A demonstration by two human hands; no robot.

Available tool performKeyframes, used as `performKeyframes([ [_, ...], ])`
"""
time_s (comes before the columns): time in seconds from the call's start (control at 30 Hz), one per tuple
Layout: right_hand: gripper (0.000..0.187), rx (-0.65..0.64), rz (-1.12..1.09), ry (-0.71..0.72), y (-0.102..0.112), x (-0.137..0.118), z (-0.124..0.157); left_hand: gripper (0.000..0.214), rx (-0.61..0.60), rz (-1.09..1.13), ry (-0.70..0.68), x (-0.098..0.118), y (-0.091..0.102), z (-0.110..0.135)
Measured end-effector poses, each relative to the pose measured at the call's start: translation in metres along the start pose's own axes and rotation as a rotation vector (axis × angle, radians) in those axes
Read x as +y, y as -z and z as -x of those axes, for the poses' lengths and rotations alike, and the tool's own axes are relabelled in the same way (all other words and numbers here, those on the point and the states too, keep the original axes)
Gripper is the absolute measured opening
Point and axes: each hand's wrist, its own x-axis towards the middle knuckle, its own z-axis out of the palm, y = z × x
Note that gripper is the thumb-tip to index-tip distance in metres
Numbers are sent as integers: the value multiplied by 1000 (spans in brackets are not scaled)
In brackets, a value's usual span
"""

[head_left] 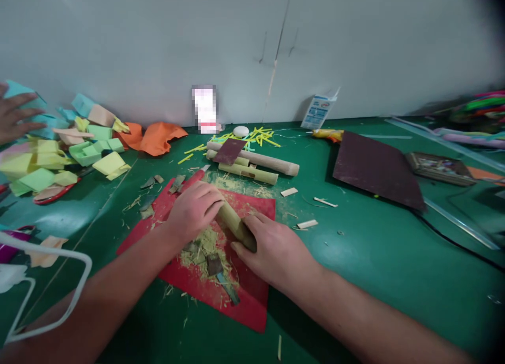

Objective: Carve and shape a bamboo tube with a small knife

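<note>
My left hand (193, 209) is closed around the far end of a short bamboo tube (232, 220). The near end sits in the fingers of my right hand (274, 243). Between them the tube slants over a red sheet (252, 309). On that sheet lies a heap of pale shavings and dust (208, 248) with small dark sandpaper scraps (214, 264). Just beyond my left hand rests a red utility knife (195, 175), its blade tip showing. Farther back are more bamboo tubes (272, 161), one with a notch cut in it, and a brown sandpaper piece (229, 151) lying across them.
A large dark sandpaper sheet (379, 169) lies at right beside a small tray (440, 168). Folded coloured papers (87, 148) and another person's hand (18, 114) are at left. A white wire frame (84, 269) stands near my left forearm. Wood slivers (306, 224) dot the green table.
</note>
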Motion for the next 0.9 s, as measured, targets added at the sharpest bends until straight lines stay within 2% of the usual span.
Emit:
performKeyframes([
  [0.2,23,2,30,-27,5,-3,5,15,44,-73,42,-13,2,0],
  [0.33,15,-7,65,-20,5,-2,4,15,79,-79,89,-16,2,2],
  [0.53,14,8,48,12,-1,0,2,14,113,-54,190,-14,-6,1],
  [0.63,13,16,38,22,-2,0,2,22,106,-50,151,-2,-8,3],
  [0.77,12,25,24,6,-2,-1,3,21,1,37,-10,8,-8,5],
  [0.8,12,26,25,2,-2,-1,4,20,0,31,-19,7,-8,5],
  [0.9,14,29,35,-4,-2,-3,4,26,99,-42,38,2,-7,3],
])
